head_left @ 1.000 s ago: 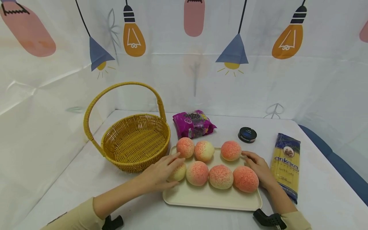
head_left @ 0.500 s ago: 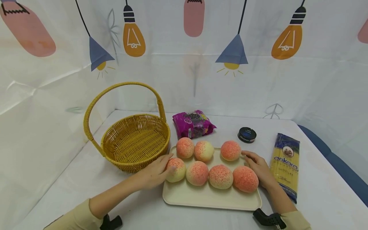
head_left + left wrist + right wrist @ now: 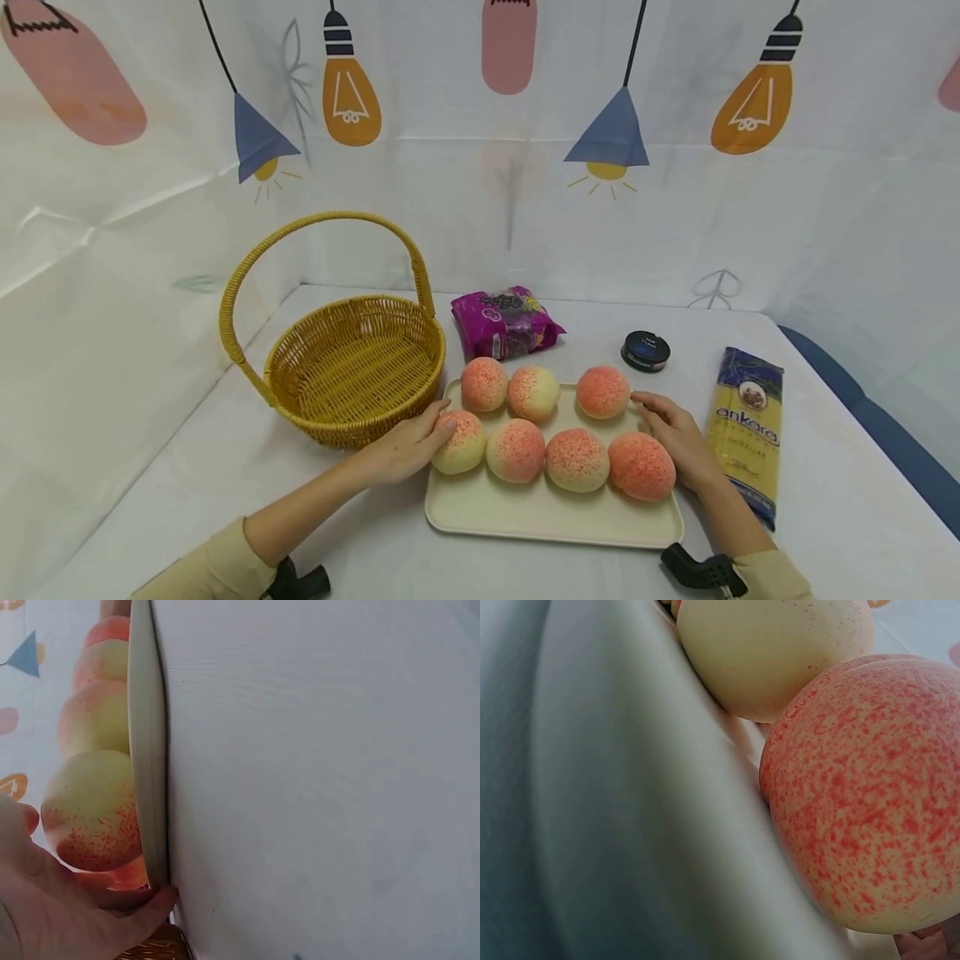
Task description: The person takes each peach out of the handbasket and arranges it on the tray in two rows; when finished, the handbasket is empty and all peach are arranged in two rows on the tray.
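Several pink-and-cream peaches (image 3: 515,451) sit in two rows on a cream tray (image 3: 555,525). My left hand (image 3: 405,446) grips the tray's left end, its thumb close against the leftmost front peach (image 3: 459,442). In the left wrist view, a fingertip of the left hand (image 3: 75,907) reaches low on the tray's side (image 3: 148,750), right at the tabletop. At the opposite end my right hand (image 3: 681,442) holds the tray's edge, between the back right peach (image 3: 603,392) and the front right one, which partly hides it. A large speckled peach (image 3: 870,795) fills much of the right wrist view.
A yellow wicker basket (image 3: 352,433) with a tall handle stands left of the tray. Behind the tray lie a purple packet (image 3: 504,323) and a round black tin (image 3: 645,351). A blue-and-yellow ankara packet (image 3: 744,433) lies beside my right forearm.
My left hand has drawn back leftward from over the leftmost front peach to the tray's left edge, uncovering that peach. The right hand has stayed in place.
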`<state>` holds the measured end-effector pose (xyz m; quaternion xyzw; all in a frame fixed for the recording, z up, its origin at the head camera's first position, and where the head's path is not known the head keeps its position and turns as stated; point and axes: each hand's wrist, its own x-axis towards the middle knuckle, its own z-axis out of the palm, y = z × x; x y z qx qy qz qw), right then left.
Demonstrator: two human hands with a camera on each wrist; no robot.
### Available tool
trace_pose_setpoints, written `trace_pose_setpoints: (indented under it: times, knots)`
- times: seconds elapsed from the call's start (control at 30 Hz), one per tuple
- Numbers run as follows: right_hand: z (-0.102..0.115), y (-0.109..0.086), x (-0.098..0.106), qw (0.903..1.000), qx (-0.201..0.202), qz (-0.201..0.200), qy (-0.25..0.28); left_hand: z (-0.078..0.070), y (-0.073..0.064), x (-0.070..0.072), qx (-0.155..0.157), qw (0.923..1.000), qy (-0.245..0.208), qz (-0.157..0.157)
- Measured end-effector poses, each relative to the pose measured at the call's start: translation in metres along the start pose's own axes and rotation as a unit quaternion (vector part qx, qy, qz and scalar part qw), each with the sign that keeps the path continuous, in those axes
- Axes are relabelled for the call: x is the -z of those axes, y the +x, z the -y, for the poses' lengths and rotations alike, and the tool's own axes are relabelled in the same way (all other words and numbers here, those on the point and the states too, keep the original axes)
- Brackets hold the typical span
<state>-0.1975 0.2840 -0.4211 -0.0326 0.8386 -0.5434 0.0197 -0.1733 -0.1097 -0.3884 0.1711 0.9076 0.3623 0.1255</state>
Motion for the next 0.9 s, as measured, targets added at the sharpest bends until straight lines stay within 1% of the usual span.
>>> trace_pose_setpoints:
  times: [0.23,0.43,0.57,0.73,0.83,0.9]
  knots:
    - [-0.002,0.000,0.002,1.0000,-0.008,-0.002,0.002,-0.001,-0.003,-0.001,0.001,0.9999,-0.014,-0.009]
    - [-0.003,0.006,0.009,0.9999,-0.015,-0.004,0.002,-0.008,-0.003,0.002,-0.010,0.9994,-0.026,-0.021]
    - [0.001,0.008,0.013,0.9999,0.013,-0.009,0.004,-0.013,-0.003,0.004,-0.024,0.9991,-0.017,-0.029]
    - [0.009,0.009,0.019,0.9983,0.056,-0.015,0.010,-0.022,-0.006,0.010,-0.050,0.9983,0.003,-0.031]
    - [0.014,0.004,0.025,0.9980,0.062,-0.016,-0.003,-0.029,-0.009,0.016,-0.065,0.9971,0.017,-0.035]
    - [0.017,0.000,0.028,0.9978,0.062,-0.016,-0.017,-0.034,-0.012,0.020,-0.074,0.9960,0.022,-0.045]
